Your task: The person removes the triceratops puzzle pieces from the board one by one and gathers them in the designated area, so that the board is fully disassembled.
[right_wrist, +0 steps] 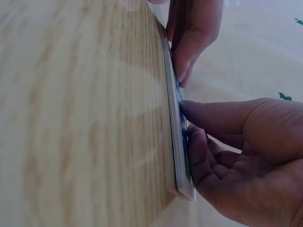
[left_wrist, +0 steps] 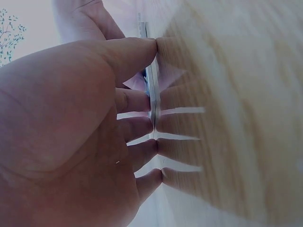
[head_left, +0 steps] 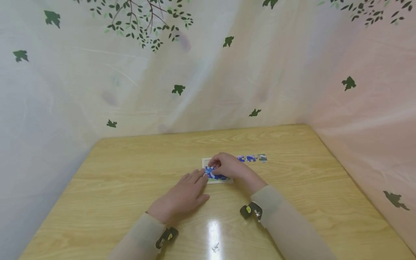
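A small jigsaw puzzle (head_left: 221, 177) in blue and white lies inside a thin pale tray (head_left: 218, 182) on the table. My right hand (head_left: 230, 168) bends over it, thumb and fingertips pinching a blue puzzle piece (head_left: 209, 168) low against the surface. Part of that piece is hidden under the fingers. In the right wrist view the thumb touches the puzzle face and the other fingers are curled. My left hand (head_left: 182, 196) rests palm down at the tray's left side, fingers extended. Its fingertips touch the table and tray edge (left_wrist: 155, 90) in the left wrist view.
Several loose puzzle pieces (head_left: 251, 158) lie in a row behind and right of the tray. The wooden table (head_left: 130, 173) meets a pale curtain (head_left: 208, 72) with leaf prints at the back and sides. Both sleeves carry wrist cameras.
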